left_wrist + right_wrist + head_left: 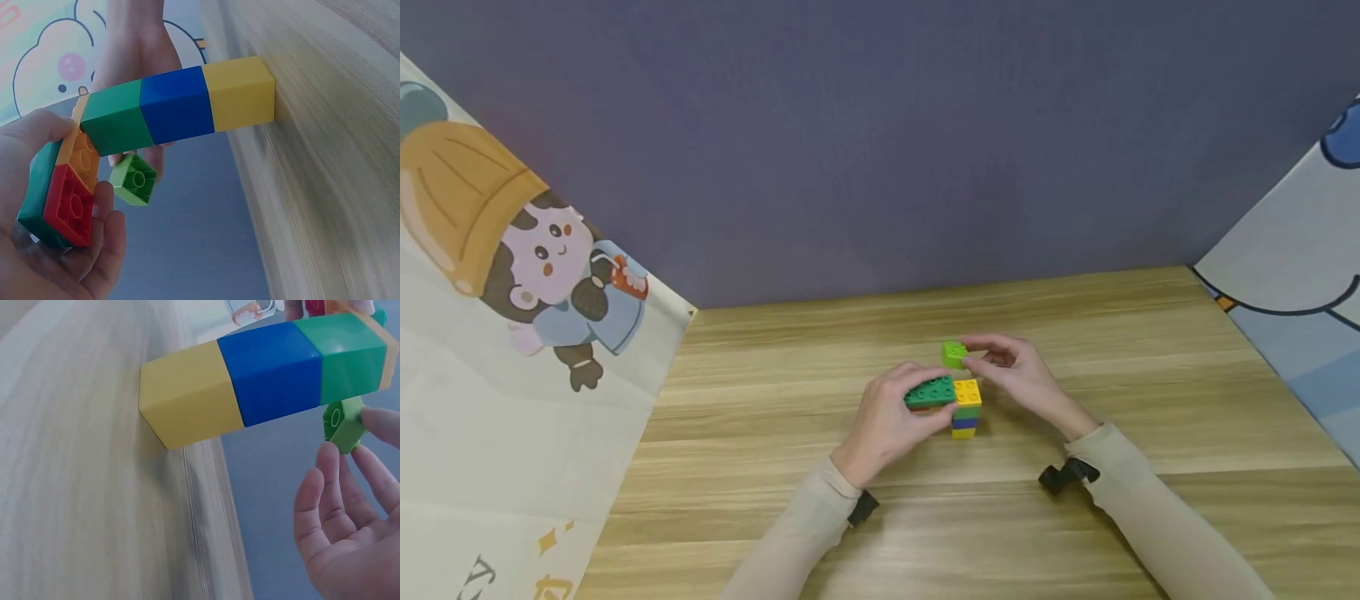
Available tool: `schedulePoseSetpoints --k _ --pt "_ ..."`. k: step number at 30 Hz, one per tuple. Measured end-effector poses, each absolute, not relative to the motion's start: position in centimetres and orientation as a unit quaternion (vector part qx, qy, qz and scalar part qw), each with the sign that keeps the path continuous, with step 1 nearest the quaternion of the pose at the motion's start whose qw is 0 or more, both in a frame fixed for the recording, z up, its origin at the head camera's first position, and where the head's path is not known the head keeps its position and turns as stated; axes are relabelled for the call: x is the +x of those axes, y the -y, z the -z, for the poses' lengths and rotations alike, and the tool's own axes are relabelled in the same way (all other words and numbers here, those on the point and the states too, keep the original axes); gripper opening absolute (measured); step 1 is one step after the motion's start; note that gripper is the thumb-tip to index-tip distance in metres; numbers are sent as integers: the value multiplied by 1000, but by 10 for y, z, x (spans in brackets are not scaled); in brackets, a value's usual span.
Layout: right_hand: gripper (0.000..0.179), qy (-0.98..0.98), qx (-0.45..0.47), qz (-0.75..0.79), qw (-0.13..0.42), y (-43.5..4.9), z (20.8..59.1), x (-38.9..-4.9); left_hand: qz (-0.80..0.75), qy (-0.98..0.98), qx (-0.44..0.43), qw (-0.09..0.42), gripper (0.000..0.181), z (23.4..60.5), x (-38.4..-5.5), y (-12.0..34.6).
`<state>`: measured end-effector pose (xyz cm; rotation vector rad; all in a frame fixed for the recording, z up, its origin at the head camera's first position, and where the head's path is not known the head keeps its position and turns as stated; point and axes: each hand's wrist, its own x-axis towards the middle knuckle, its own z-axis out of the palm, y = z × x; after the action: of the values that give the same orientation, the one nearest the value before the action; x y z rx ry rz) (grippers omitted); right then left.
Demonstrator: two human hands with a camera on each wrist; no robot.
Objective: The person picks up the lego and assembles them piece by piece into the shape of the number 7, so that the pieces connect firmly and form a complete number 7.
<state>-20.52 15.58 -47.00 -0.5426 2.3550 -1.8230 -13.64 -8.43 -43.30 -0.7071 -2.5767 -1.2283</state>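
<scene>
A tower stands upright on the wooden table, stacked from a yellow block (244, 94), a blue block (177, 105) and a green block (119, 119). A thin orange-yellow brick (967, 390) with studs caps it. Out to the left of the top extends a dark green studded brick (932, 392), with a red brick (72, 206) on its underside. My left hand (887, 417) grips this overhanging part between thumb and fingers. Behind the tower, my right hand (1018, 375) pinches a small light green brick (954, 355), its hollow underside showing in both wrist views.
Wood-grain table (737, 467) surrounds the tower on all sides. A dark blue-grey panel (887, 150) rises at the table's back edge. Printed cartoon sheets flank it, one at the left (490, 400) and one at the right (1300, 250).
</scene>
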Motion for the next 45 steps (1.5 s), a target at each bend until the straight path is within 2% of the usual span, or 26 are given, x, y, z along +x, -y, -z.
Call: schedulePoseSetpoints --k 23,45 --pt "35 -778 -174 602 41 -160 454 -189 414 874 -233 100 45 432 -136 84" --pt "30 -726 -243 642 -27 -162 454 -174 418 871 -233 110 45 433 -136 83"
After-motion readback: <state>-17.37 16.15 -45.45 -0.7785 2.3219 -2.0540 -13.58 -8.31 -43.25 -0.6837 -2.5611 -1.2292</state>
